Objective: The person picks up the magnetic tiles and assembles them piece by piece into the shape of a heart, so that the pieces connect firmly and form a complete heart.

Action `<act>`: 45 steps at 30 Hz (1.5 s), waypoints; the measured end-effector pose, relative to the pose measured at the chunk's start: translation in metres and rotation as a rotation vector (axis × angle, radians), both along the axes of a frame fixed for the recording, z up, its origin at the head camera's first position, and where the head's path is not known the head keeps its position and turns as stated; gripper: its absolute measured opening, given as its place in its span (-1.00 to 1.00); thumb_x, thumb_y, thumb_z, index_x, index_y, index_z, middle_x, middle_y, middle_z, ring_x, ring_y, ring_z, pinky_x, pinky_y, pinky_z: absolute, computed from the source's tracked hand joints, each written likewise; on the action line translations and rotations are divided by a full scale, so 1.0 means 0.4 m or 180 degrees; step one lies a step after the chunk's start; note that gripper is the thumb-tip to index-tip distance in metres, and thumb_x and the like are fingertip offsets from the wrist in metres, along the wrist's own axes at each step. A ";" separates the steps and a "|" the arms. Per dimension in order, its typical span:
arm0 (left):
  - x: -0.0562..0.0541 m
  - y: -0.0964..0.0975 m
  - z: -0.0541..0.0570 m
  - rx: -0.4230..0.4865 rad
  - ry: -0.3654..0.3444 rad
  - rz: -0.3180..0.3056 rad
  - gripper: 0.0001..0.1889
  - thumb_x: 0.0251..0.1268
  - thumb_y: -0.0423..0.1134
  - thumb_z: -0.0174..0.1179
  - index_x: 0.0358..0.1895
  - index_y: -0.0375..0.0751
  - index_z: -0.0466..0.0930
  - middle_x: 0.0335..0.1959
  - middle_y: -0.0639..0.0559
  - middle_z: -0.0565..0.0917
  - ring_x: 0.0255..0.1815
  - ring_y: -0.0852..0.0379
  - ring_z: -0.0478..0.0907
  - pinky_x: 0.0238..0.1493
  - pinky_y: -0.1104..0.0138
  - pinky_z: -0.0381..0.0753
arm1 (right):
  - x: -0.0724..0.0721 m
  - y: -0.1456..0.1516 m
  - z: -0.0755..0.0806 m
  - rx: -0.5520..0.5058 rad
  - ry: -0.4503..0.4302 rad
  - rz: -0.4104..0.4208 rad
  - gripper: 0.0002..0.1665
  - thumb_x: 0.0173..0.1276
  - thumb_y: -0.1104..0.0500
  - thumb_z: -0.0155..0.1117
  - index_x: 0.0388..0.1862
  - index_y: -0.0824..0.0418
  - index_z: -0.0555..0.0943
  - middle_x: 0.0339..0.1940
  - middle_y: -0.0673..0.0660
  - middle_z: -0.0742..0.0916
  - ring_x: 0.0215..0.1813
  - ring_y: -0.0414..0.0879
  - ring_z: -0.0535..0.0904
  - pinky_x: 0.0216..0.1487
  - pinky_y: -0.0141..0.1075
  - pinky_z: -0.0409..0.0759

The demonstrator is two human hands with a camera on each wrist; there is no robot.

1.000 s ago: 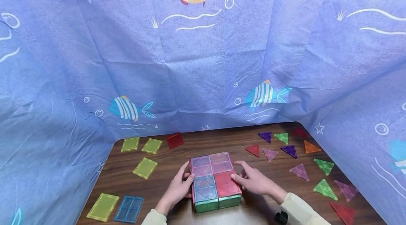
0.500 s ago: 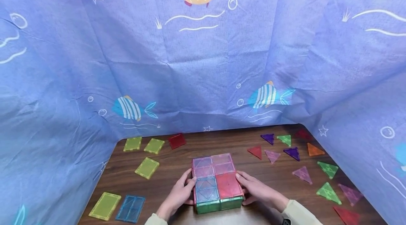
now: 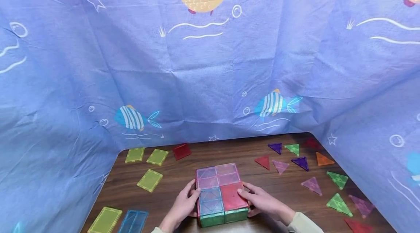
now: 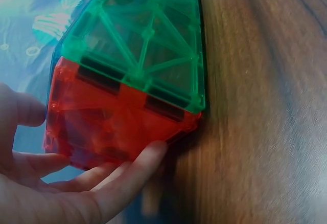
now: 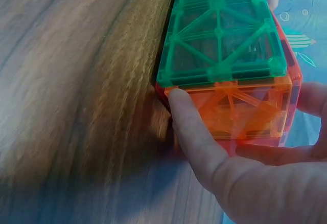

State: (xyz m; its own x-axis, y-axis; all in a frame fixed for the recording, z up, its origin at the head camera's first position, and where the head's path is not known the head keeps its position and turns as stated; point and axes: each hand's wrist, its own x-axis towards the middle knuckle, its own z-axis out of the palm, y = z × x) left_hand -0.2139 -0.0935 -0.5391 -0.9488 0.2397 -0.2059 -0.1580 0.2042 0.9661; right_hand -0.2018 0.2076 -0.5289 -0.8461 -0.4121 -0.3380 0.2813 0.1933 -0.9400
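In the head view, a low box of see-through magnetic tiles (image 3: 210, 202) sits near the table's front. Its top shows two pink tiles, a blue one and a red one (image 3: 232, 197), above a green front. My left hand (image 3: 181, 204) grips the left side, thumb at the top edge. On the opposite side my right hand (image 3: 267, 203) holds the box, its thumb over the red tile. The left wrist view shows fingers along a red side tile (image 4: 102, 124) below a green one (image 4: 153, 45). An orange side tile (image 5: 240, 109) meets my right fingers in the right wrist view.
Loose yellow square tiles (image 3: 150, 180), a red one (image 3: 181, 151) and a blue one (image 3: 132, 222) lie on the brown table (image 3: 216, 151) at left. Triangle tiles (image 3: 339, 204) in several colours are scattered at right. A blue fish-print cloth (image 3: 203, 80) walls the table's back and sides.
My right hand's fingers have closed in along the box's right side, and its thumb has shifted on the red tile's edge. The box stays in place; the head view has tilted slightly.
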 end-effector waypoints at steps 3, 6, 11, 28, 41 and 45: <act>-0.004 -0.015 0.004 -0.0074 -0.0009 0.0023 -0.31 0.57 -0.02 0.04 0.57 -0.30 0.07 -0.02 -0.19 0.57 -0.42 0.07 0.64 -0.49 0.13 0.72 | -0.010 -0.016 -0.005 0.0021 -0.0032 -0.0028 -0.05 0.60 -0.16 0.03 0.61 0.43 -0.03 -0.10 0.20 0.67 -0.21 -0.08 0.67 -0.20 -0.07 0.74; -0.013 -0.036 0.008 -0.0170 -0.0022 0.0094 -0.30 0.57 0.00 0.03 0.58 -0.29 0.07 -0.08 -0.21 0.59 -0.44 0.07 0.65 -0.45 0.14 0.73 | -0.023 -0.043 -0.003 -0.0002 -0.0061 -0.0027 -0.02 0.58 -0.19 0.06 0.62 0.41 -0.02 -0.12 0.18 0.70 -0.22 -0.10 0.69 -0.19 -0.08 0.74; -0.038 -0.077 0.024 -0.0528 -0.0032 0.0337 -0.34 0.59 0.01 -0.02 0.57 -0.27 0.11 -0.04 -0.28 0.62 -0.42 0.07 0.66 -0.40 0.14 0.73 | -0.055 -0.107 -0.001 -0.0002 -0.0017 -0.0041 -0.04 0.56 -0.21 0.09 0.63 0.35 0.03 -0.17 0.15 0.68 -0.26 -0.14 0.67 -0.19 -0.07 0.75; -0.085 -0.166 0.049 -0.1298 0.0108 0.0512 -0.41 0.63 -0.05 -0.15 0.54 -0.33 0.15 0.27 -0.40 0.52 0.10 -0.16 0.56 -0.05 0.06 0.60 | -0.116 -0.237 -0.011 -0.0005 0.0116 -0.0041 -0.08 0.53 -0.22 0.12 0.62 0.26 0.13 -0.26 0.12 0.67 -0.29 -0.12 0.63 -0.16 0.05 0.74; -0.078 -0.151 0.045 -0.1487 0.0248 0.0718 -0.42 0.61 -0.04 -0.12 0.49 -0.34 0.26 0.26 -0.38 0.55 0.15 -0.21 0.52 0.07 0.00 0.54 | -0.123 -0.209 -0.022 0.0050 0.0158 0.0107 -0.08 0.55 -0.25 0.07 0.62 0.27 0.12 -0.09 0.13 0.75 -0.13 -0.12 0.68 -0.19 -0.09 0.73; -0.076 -0.155 0.045 -0.1531 0.0236 0.0781 -0.44 0.61 -0.04 -0.11 0.48 -0.32 0.29 0.27 -0.40 0.54 0.25 -0.30 0.48 0.17 -0.12 0.49 | -0.119 -0.190 -0.011 0.0214 0.0260 0.0176 -0.15 0.56 -0.22 0.07 0.60 0.24 0.19 -0.05 0.14 0.64 -0.16 -0.10 0.53 -0.29 -0.17 0.66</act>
State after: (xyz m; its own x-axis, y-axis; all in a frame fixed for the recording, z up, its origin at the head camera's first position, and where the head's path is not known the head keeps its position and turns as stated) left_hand -0.2444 -0.1554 -0.5210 -0.9812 -0.0952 -0.1680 -0.1915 0.5916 0.7832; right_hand -0.2492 0.1317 -0.5334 -0.8486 -0.4376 -0.2973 0.1914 0.2699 -0.9437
